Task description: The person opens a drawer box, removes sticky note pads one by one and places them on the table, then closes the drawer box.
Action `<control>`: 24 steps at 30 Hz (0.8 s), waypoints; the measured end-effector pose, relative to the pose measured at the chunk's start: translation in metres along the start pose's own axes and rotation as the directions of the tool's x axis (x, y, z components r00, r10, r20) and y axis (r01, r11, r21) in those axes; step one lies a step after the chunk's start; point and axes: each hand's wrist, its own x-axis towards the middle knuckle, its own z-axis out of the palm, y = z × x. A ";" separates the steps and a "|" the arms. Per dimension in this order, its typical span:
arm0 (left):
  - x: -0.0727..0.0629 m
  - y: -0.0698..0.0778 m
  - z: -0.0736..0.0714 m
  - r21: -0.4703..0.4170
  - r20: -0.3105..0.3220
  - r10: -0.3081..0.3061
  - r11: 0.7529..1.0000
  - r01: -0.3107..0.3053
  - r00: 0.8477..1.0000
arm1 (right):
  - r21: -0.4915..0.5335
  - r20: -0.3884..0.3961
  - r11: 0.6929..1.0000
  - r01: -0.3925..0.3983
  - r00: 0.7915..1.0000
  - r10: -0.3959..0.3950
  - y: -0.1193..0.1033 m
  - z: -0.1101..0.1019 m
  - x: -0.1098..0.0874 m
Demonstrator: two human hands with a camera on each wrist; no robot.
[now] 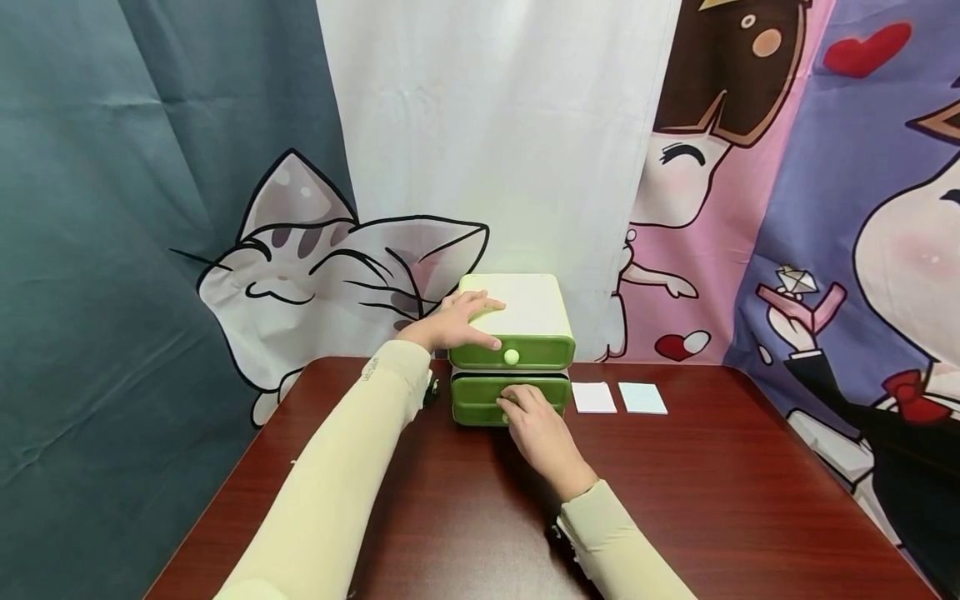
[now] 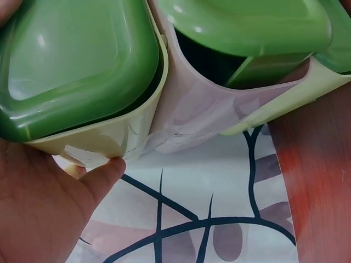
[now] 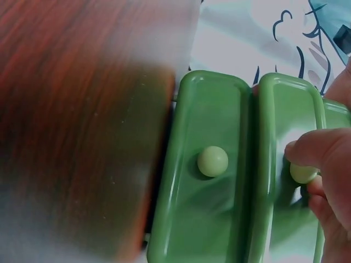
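A small drawer cabinet (image 1: 517, 300) with a pale top and green drawer fronts stands against the backdrop. My left hand (image 1: 457, 321) rests on its upper left edge with the fingers spread; in the left wrist view a fingertip touches the pale side wall. The top drawer (image 1: 540, 352) is closed. Below it the middle drawer (image 2: 258, 24) is pulled partly out, a dark gap showing behind its front. With thumb and finger, my right hand (image 3: 334, 170) pinches that drawer's round pale knob (image 3: 303, 173). Beneath is the bottom drawer (image 3: 192, 213), its own knob (image 3: 213, 161) untouched.
Right of the cabinet lie a white paper square (image 1: 594, 398) and a pale blue one (image 1: 642, 398) on the dark red wooden table (image 1: 750, 500). A printed cartoon curtain (image 1: 510, 125) hangs directly behind the cabinet.
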 end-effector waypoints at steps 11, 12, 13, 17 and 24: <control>-0.001 0.002 0.000 0.031 -0.005 0.016 0.999 -0.016 1.000 | -0.002 -0.016 1.000 -0.001 1.000 0.001 0.005 0.011 0.001; 0.000 0.002 0.000 0.034 -0.006 0.016 0.999 -0.016 1.000 | 0.004 -0.012 1.000 -0.003 1.000 0.003 0.005 0.010 0.001; 0.000 0.001 0.000 0.037 -0.007 0.016 0.999 -0.016 1.000 | 0.010 -0.003 1.000 -0.008 1.000 0.008 0.005 0.010 0.001; 0.002 0.000 0.000 0.041 -0.004 0.008 0.999 -0.008 1.000 | 0.027 0.036 0.999 -0.039 0.999 0.038 0.004 0.009 0.000; 0.002 0.000 -0.002 0.027 0.003 0.022 0.999 -0.022 1.000 | 0.053 0.073 0.995 -0.079 0.995 0.075 0.004 0.009 -0.001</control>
